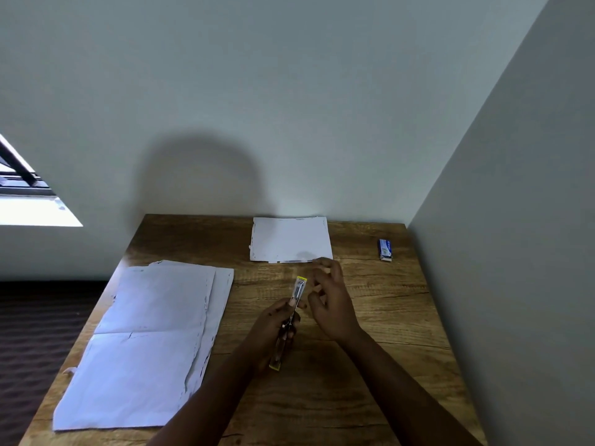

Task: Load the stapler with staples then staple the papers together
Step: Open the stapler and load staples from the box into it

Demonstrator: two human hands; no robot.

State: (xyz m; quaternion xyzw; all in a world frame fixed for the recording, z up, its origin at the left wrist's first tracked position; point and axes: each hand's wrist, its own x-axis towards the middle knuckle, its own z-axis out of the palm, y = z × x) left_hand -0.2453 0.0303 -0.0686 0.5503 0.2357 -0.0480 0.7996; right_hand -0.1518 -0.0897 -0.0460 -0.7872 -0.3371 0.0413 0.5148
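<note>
Stapler (pixel 289 317): up off the wooden table (pixel 370 365), mid-table, swung open into one long thin line. Long axis runs near-to-far, leaning slightly right; one yellow tip points at the far wall, the other back toward the person.
Left hand (pixel 273 326): fingers curled round the stapler's middle, gripping it, thumb side up near the metal channel.
Right hand (pixel 331 300): just right of the stapler's far half, fingers loosely curled, fingertips drawn together. Whether they pinch staples I cannot tell, too small to see.
Staple box (pixel 385 249): small, blue and white, far right of the table, well apart from both hands.
Large papers (pixel 145 342): a stack of white sheets with ragged edges, lying flat on the near left, top sheet creased across its middle.
Small paper stack (pixel 289 239): white, flat, at the far edge against the wall, just beyond the right hand's fingertips.
</note>
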